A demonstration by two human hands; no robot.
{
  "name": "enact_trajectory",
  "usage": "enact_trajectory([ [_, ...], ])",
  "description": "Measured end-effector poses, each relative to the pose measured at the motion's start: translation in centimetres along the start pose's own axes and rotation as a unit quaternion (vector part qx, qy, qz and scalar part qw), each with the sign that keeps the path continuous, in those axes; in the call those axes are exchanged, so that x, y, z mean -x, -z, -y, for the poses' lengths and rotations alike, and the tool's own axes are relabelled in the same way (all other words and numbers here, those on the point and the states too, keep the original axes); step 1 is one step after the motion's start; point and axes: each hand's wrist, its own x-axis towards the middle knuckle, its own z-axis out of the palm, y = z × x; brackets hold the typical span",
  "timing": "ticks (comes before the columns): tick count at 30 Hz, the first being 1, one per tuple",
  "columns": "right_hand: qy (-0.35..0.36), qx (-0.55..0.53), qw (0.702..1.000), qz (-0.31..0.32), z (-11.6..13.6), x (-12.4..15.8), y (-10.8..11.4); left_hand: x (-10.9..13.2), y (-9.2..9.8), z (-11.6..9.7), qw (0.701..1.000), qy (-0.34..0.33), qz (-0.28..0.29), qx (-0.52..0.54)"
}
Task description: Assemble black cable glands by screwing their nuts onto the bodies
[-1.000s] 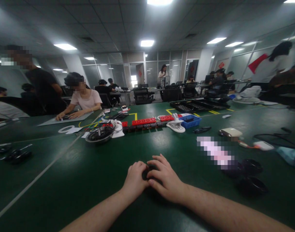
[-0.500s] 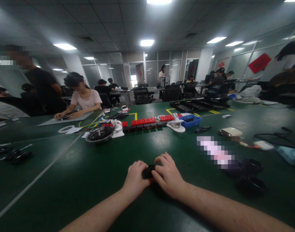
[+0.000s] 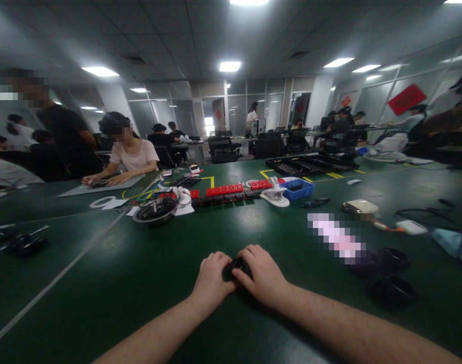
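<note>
A small black round part (image 3: 228, 273) is held low over the green table (image 3: 155, 303), between my two hands. My left hand (image 3: 212, 275) is closed around its left side, fingers curled over the far edge. From the right, my right hand (image 3: 264, 273) grips the same part, with the thumb lying across its upper face and the fingers over its far side. Much of the part is hidden by my fingers, so I cannot make out its exact kind. To the right stand black cup-shaped pieces (image 3: 395, 290).
Ahead lie red power strips (image 3: 224, 189), a blue bin (image 3: 299, 190), a white clip-like stand (image 3: 275, 194) and a round black pan-like piece with wires (image 3: 155, 210). Black parts (image 3: 24, 242) lie far left, a cream device (image 3: 360, 207) right. A co-worker (image 3: 132, 151) sits across.
My right hand's fingers have lowered and closed over the black part, and its thumb has moved left across the part's face. My left hand has stayed nearly still.
</note>
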Motion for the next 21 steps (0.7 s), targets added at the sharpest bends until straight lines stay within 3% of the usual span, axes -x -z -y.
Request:
enact_trajectory([
  [6, 0.026, -0.055, 0.998, 0.006, -0.14, 0.04, 0.03, -0.02, 0.22, -0.26, 1.000, 0.004, 0.003, 0.003],
  [21, 0.030, -0.072, 0.997, 0.016, -0.19, 0.19, -0.12, -0.05, -0.11, 0.08, 1.000, 0.004, 0.007, 0.005],
])
